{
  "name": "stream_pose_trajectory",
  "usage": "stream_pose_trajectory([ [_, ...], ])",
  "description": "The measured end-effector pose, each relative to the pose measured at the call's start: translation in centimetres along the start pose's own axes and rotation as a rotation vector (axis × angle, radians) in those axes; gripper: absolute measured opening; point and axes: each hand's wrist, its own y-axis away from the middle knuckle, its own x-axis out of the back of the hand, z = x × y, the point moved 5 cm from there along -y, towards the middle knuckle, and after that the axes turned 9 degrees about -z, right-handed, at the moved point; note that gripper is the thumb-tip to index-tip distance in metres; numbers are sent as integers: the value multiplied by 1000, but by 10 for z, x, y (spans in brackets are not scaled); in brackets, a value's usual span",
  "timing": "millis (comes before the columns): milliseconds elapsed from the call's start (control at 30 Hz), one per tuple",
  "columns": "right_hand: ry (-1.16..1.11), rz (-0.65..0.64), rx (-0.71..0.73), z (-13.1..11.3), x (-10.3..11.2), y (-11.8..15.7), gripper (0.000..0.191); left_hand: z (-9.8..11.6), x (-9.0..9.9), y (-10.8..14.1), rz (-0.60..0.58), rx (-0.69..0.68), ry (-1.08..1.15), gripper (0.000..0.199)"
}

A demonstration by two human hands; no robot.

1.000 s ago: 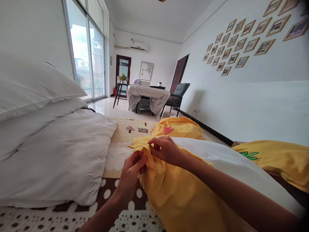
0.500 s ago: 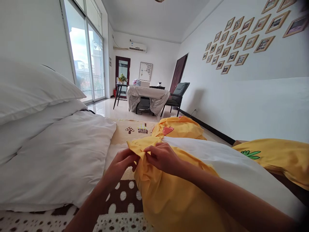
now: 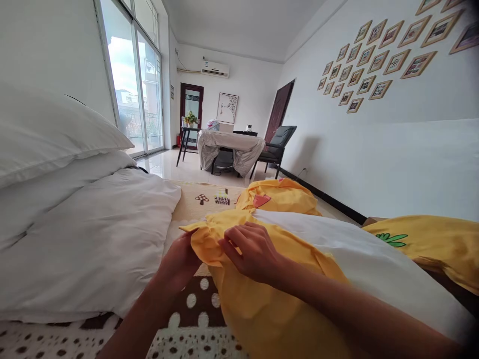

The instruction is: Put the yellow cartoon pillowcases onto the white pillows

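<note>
The person's left hand is gripping the yellow cloth near its corner, fingertips hidden by the fabric, while the right hand is pinching a fold just beside it. The cloth is lying against white fabric, over the patterned blanket, right of white bedding.

The cover is yellow cloth, limp and wrinkled, lying along the left and near side of the white pillow and partly over it. Its end, left of the pillow, is bunched into puckers, one pointed corner sticking out leftward, away from the pillow. Nearer than the pillow, the cloth falls in broad, loose folds.
</note>
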Motion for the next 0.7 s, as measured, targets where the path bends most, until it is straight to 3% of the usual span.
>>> stream_pose_trajectory([
  [100, 5, -167, 0, -14, -6, 5, 33, 7, -1, 2, 108, -11, 118, 21],
  [233, 54, -388, 9, -23, -19, 11, 15, 12, -7, 4, 121, -31, 196, 28],
  [333, 72, -481, -3, -21, -20, 13, 9, 14, -7, 4, 126, -68, 209, 30],
  [500, 109, -580, 48, -22, -12, 22, 13, 12, -5, 6, 226, -124, 193, 34],
  [700, -65, -758, 112, -23, -10, 31, 11, 10, -12, 15, 284, -174, 146, 28],
])
